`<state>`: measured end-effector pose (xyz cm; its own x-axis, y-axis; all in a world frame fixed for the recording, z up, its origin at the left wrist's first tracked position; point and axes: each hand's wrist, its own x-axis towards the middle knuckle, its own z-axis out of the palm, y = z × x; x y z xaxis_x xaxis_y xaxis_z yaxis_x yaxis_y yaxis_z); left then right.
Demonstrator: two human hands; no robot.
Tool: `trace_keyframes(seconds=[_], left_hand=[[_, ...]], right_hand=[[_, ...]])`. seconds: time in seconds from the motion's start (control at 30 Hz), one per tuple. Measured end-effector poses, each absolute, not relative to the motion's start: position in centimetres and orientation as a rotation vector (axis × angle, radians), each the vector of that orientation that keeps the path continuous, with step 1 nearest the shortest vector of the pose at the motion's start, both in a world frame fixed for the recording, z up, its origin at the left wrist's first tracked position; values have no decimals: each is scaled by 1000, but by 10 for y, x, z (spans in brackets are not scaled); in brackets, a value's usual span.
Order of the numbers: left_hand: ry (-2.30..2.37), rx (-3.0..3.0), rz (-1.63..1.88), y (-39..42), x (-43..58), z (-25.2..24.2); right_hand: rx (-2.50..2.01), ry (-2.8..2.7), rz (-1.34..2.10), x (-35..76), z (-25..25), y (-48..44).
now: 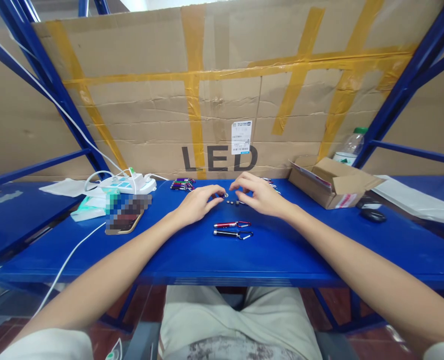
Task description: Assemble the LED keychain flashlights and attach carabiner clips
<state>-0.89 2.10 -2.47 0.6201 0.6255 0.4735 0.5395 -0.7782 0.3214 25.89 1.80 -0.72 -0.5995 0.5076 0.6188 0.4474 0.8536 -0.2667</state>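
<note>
My left hand (201,204) reaches in over the blue table, its thumb and fingertips closed on a small thing with a round silver end (226,195); the rest of it is hidden by the fingers. Just to the right, my right hand (258,195) has its fingers curved and apart, with nothing visible between them. Beneath the hands lie several tiny round metal pieces (233,202). Closer to me, a red keychain flashlight (227,225) and a black keychain flashlight (226,233) lie side by side, each with a carabiner clip pointing right.
More keychain flashlights (182,184) lie at the back left; others are partly hidden behind my right hand. At left are a power strip (127,184) with cables and a phone (126,222). An open cardboard box (332,182), a bottle (351,147) and a black mouse (372,215) occupy the right.
</note>
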Motion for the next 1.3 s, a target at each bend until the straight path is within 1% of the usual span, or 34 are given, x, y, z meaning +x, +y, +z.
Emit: trace_keyframes(seconds=[0.13,0.27,0.47,0.8,1.0,1.2,1.3], left_hand=[[1033,2912,815,23,-13,-23],[1104,3178,645,27,-18,-22],[1035,3253,444,29,-21,-24],[997,3292,473,23,-15,-22],[1001,3553,304,9,-5,-16],[1012,3636,302,5,-4,-12],[996,3624,380,5,-3,-14]], right_hand=[[-766,-2339,79,261,-14,26],[-897,-2450,-32,265,-22,36],[-882,-2583,-23,267,-25,39],[-838,-2662,12,263,-24,36],[-919,-2657,-14,265,-26,39],[-924,-2638,-26,266,-28,41],[-920,-2628,-26,265,-29,41]])
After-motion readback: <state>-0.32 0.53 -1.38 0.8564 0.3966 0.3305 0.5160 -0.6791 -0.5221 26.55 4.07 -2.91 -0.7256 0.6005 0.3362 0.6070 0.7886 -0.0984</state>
